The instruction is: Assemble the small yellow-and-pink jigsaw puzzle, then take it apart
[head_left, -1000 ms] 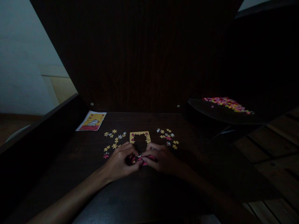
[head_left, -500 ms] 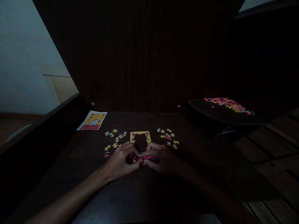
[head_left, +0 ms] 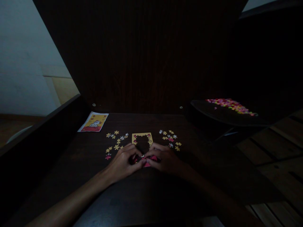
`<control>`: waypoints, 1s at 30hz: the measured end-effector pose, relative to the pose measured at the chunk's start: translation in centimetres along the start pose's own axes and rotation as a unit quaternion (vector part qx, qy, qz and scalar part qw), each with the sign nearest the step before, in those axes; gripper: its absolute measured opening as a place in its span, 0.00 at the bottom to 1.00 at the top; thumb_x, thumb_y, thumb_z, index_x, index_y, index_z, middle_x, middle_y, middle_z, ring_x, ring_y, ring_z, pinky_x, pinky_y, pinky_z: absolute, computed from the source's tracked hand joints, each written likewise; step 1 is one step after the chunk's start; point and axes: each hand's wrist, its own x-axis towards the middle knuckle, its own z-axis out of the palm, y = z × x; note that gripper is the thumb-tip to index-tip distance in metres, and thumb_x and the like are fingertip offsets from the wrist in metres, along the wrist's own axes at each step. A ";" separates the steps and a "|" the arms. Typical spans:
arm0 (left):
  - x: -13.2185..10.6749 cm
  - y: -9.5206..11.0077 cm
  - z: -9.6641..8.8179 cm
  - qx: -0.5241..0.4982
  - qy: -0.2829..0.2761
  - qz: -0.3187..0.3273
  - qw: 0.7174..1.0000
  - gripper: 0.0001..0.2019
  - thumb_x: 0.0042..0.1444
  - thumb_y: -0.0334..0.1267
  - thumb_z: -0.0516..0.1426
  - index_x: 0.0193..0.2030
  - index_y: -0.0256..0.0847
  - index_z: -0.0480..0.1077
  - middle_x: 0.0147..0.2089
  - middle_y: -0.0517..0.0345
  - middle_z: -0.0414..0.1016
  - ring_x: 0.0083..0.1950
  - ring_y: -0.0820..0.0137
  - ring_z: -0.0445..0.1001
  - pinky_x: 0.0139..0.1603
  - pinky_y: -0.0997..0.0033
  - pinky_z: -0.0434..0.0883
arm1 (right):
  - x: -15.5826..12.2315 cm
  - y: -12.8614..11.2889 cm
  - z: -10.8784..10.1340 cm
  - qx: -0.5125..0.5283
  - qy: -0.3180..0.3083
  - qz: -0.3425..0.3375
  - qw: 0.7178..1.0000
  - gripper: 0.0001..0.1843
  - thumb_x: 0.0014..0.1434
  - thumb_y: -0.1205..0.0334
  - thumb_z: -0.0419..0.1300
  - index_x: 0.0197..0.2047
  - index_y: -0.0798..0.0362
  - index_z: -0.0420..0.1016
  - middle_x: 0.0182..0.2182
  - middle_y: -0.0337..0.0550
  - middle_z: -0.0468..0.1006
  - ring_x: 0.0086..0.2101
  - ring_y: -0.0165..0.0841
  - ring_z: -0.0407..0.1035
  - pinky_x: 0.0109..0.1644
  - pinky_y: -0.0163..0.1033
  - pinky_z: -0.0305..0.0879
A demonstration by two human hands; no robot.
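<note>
1. two bare hands, both yours: left hand (head_left: 125, 162) and right hand (head_left: 165, 159), fingertips close together over the near end of the puzzle frame.
2. two grips, fingers curled, each thumb near its fingers with a small gap; whether either pinches a piece, you cannot tell.
3. one puzzle frame (head_left: 133, 138), yellow at the far end, pink at the near, flat on the table (head_left: 113, 198) before you, its middle partly unfilled.
4. two groups of loose pieces: a left group (head_left: 116, 147) and a right group (head_left: 170, 139), either side of the frame; too small for you to count surely.
5. one printed sheet (head_left: 96, 122), yellow and red, at your far left.
6. one heap of small bright bits (head_left: 233, 105), uncountable, at your far right.
</note>
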 end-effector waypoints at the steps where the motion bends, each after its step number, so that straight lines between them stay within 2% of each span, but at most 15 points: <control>1: 0.0 0.0 0.0 -0.002 -0.001 -0.003 1.000 0.07 0.60 0.42 0.60 0.36 0.41 0.74 0.29 0.62 0.69 0.31 0.71 0.68 0.32 0.72 0.65 | 0.0 0.0 0.0 0.005 0.003 0.001 1.000 0.08 0.59 0.66 0.64 0.42 0.49 0.81 0.34 0.39 0.76 0.30 0.28 0.71 0.33 0.31 0.65; 7: 0.0 0.2 0.1 -0.006 0.000 -0.007 1.000 0.07 0.60 0.41 0.59 0.35 0.40 0.74 0.30 0.61 0.70 0.32 0.71 0.69 0.33 0.71 0.66 | -0.1 0.0 0.0 0.027 0.011 -0.009 1.000 0.10 0.55 0.64 0.66 0.42 0.49 0.81 0.35 0.40 0.76 0.32 0.30 0.72 0.35 0.32 0.66; 18: 0.1 0.4 -0.2 -0.032 -0.019 -0.038 0.999 0.10 0.61 0.45 0.60 0.37 0.40 0.76 0.30 0.61 0.68 0.33 0.71 0.69 0.34 0.71 0.67 | 0.1 0.0 -0.2 0.029 0.018 -0.005 0.999 0.06 0.58 0.62 0.66 0.41 0.50 0.80 0.34 0.40 0.76 0.31 0.29 0.70 0.34 0.32 0.65; 24: 0.1 0.2 -0.1 -0.035 -0.029 -0.034 0.998 0.08 0.63 0.42 0.58 0.39 0.40 0.75 0.31 0.60 0.68 0.33 0.71 0.69 0.35 0.71 0.67 | -0.1 0.1 -0.3 0.046 0.015 -0.001 0.999 0.06 0.57 0.64 0.65 0.40 0.50 0.79 0.35 0.40 0.76 0.32 0.29 0.70 0.34 0.33 0.65; 30: -0.1 0.3 0.0 -0.009 -0.036 -0.006 0.999 0.08 0.64 0.39 0.55 0.45 0.42 0.74 0.34 0.58 0.70 0.36 0.69 0.69 0.38 0.68 0.69 | -0.1 0.9 -0.7 0.037 0.023 0.013 0.999 0.07 0.55 0.68 0.65 0.39 0.50 0.77 0.35 0.40 0.74 0.32 0.31 0.68 0.35 0.35 0.64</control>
